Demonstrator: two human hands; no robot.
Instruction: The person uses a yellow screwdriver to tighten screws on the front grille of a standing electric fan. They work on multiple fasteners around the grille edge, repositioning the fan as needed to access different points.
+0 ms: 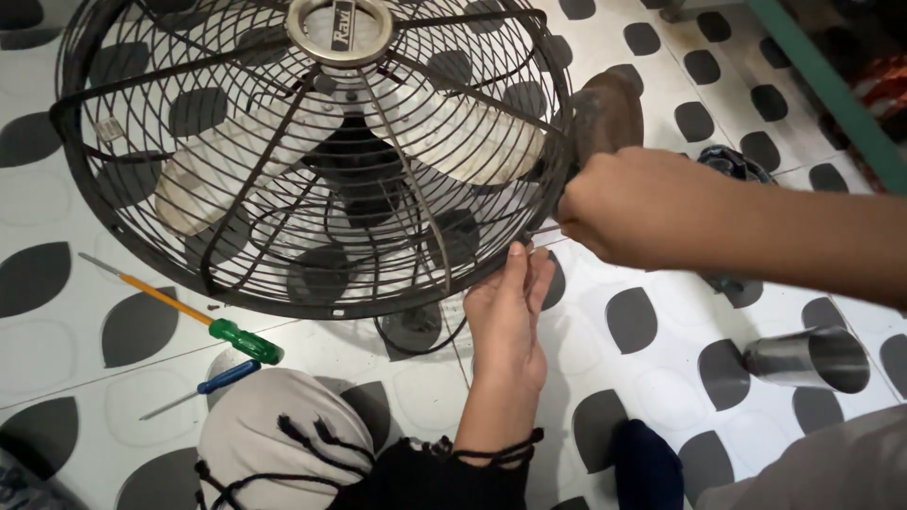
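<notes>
A round fan with a dark wire guard and white blades lies on the patterned floor, filling the upper left. My left hand reaches up from a black frayed sleeve, its fingers straight and resting against the guard's lower right rim. My right hand comes in from the right and is closed around a thin metal tool whose tip meets the rim just above my left fingertips. A brown rusty part sits right behind that spot.
A green-handled screwdriver and a smaller blue-handled one lie on the tiles below the fan. A steel cup lies on its side at the right. A dark round object shows behind my right forearm. My knee is bottom centre.
</notes>
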